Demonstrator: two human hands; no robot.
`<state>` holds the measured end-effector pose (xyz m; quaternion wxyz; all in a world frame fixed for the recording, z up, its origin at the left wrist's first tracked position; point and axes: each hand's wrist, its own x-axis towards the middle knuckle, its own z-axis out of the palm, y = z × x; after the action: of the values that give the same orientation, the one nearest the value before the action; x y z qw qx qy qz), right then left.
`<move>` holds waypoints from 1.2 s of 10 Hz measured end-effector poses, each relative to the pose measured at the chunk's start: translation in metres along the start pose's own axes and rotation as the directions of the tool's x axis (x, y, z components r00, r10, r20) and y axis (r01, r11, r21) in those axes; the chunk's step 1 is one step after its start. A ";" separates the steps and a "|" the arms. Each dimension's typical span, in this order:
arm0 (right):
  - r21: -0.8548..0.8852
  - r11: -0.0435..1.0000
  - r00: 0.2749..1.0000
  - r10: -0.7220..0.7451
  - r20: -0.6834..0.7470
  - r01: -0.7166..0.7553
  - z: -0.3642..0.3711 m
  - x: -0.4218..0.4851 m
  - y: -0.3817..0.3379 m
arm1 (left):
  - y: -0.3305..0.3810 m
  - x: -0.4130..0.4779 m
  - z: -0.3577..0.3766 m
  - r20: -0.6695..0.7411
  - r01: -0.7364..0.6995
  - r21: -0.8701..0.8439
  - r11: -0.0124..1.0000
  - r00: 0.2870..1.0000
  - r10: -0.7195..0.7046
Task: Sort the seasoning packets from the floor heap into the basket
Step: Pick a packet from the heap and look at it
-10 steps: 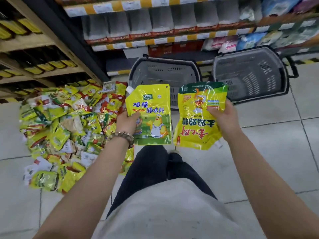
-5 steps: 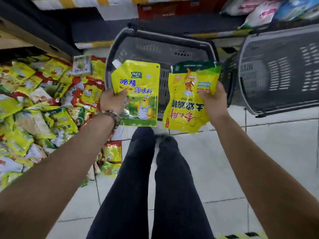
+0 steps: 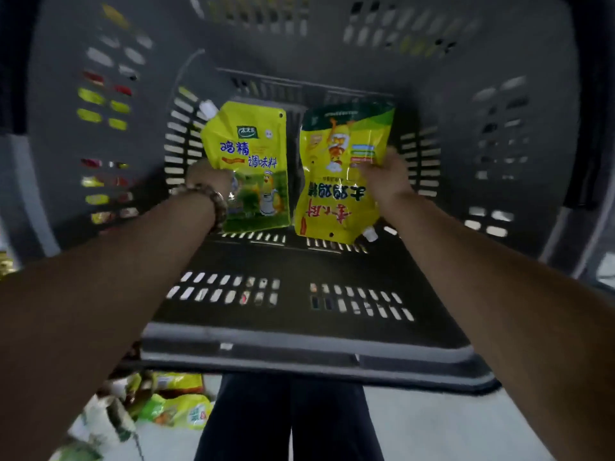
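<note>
Both my arms reach deep inside a grey slotted plastic basket [image 3: 299, 351] that fills the view. My left hand [image 3: 208, 179] grips the left edge of a yellow spouted packet with blue lettering [image 3: 256, 151], held upright. My right hand [image 3: 387, 176] holds a yellow and green packet with red lettering [image 3: 336, 181] by its right edge, upside down with its spout at the bottom. The two packets hang side by side above the basket's floor, a narrow gap between them. Part of the floor heap [image 3: 169, 407] shows at the lower left.
The basket's tall walls surround both hands on the left, right and far sides. Coloured packets show through the slots of the left wall [image 3: 103, 104]. My dark trouser legs [image 3: 286, 417] and pale floor tiles [image 3: 442, 424] lie below the basket's near rim.
I have leaned forward and both hands have carried their packets from in front of the basket to well inside it. The heap has slid out of view to the lower left.
</note>
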<state>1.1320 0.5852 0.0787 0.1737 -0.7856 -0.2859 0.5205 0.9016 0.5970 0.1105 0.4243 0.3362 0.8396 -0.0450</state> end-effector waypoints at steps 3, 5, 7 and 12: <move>-0.023 0.999 0.998 0.047 -0.047 -0.048 0.049 0.076 0.038 | -0.016 0.097 0.042 0.074 0.051 -0.195 0.979 0.997 -0.037; -0.050 0.992 0.990 0.108 -0.086 -0.113 0.039 0.056 0.023 | -0.017 0.081 0.028 0.078 0.009 -0.114 0.993 0.997 0.000; -0.264 0.963 0.997 -0.031 0.065 0.047 0.014 -0.025 -0.023 | -0.001 0.013 -0.013 0.101 -0.007 -0.091 0.996 0.995 0.016; -0.143 0.926 0.879 -0.270 0.394 0.348 -0.008 -0.260 -0.154 | -0.074 -0.245 -0.162 -0.152 -0.142 -0.780 0.610 0.988 0.035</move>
<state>1.0215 0.5411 0.3569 0.1146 -0.6320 -0.4887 0.5905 0.8478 0.4692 0.3800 0.4784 0.1591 0.7806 0.3695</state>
